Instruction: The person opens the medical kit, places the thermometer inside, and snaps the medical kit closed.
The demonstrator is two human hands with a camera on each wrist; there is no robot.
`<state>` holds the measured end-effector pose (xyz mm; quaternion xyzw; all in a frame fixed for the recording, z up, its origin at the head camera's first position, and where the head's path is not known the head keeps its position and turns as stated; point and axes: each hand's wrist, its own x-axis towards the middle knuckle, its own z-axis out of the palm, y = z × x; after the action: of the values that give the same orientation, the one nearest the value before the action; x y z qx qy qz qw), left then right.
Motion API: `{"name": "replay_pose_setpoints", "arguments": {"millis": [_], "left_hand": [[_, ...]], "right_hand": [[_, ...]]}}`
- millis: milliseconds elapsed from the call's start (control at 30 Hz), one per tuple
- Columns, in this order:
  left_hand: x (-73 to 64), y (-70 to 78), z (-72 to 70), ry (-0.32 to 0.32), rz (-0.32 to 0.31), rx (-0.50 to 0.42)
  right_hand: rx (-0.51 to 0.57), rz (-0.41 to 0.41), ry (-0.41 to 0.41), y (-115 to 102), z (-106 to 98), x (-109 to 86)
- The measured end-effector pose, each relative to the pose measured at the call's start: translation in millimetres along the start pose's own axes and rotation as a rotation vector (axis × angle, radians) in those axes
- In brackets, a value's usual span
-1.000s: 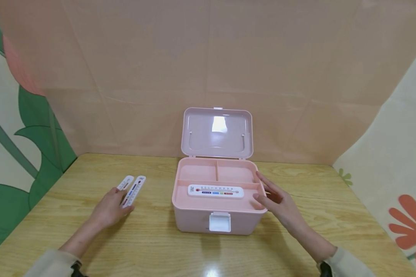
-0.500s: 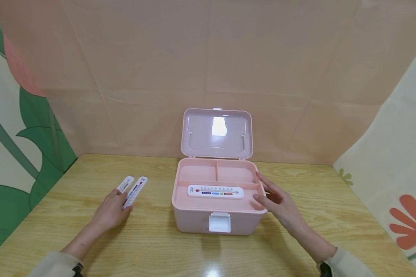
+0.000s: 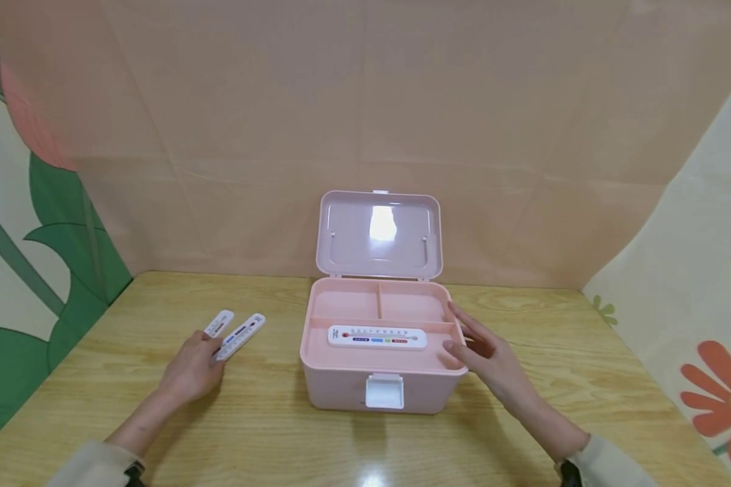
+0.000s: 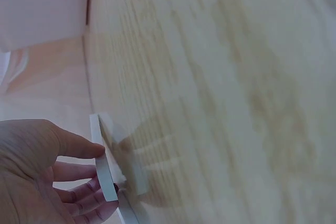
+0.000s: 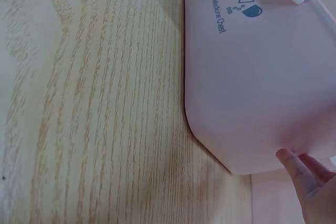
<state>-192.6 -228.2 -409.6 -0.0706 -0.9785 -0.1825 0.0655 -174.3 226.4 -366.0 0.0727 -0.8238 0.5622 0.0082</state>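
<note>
My left hand pinches a flat white thermometer between thumb and fingers, low over the table left of the box. In the left wrist view the held thermometer's edge tilts above the wood. A second white thermometer lies just beside it, its near end hidden by the hand. The pink medicine chest stands with its lid raised. A third thermometer lies flat in the front compartment of its top tray. With fingers extended, my right hand rests on the chest's right side; its fingertips touch the wall.
Two small compartments sit behind the tray's front one. The lid leans back near a plain backdrop. A white latch hangs at the chest's front. The wooden table runs to floral-patterned sheets at both sides.
The held thermometer has swung to the right, widening the gap from the one beside it. My left hand has shifted slightly left. The right hand stays at the chest.
</note>
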Motion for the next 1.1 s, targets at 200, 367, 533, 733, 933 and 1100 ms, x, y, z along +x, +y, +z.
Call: {"name": "replay_pose_setpoints", "arguments": {"millis": [200, 367, 533, 733, 933, 1100], "left_hand": [[0.5, 0.0, -1.7, 0.032, 0.012, -0.034], [0.3, -0.2, -5.6, 0.052, 0.057, -0.057], [0.4, 1.9, -14.2, 0.052, 0.081, -0.089], [0.5, 3.9, -21.2, 0.071, 0.111, -0.103], [-1.1, 6.6, -26.5, 0.082, 0.124, -0.110], [-2.8, 10.2, -32.5, 0.055, 0.109, -0.113]], "right_hand": [[0.004, 0.008, 0.004, 0.2, 0.2, 0.7], [-0.002, 0.016, 0.005, -0.1, 0.4, 0.9], [0.005, 0.005, 0.004, -0.1, 0.8, 1.9], [0.012, 0.007, 0.003, 0.3, 0.9, 1.7], [0.011, 0.015, 0.000, 0.4, 0.6, 1.0], [0.006, 0.017, 0.002, 0.0, 0.4, 0.6]]}}
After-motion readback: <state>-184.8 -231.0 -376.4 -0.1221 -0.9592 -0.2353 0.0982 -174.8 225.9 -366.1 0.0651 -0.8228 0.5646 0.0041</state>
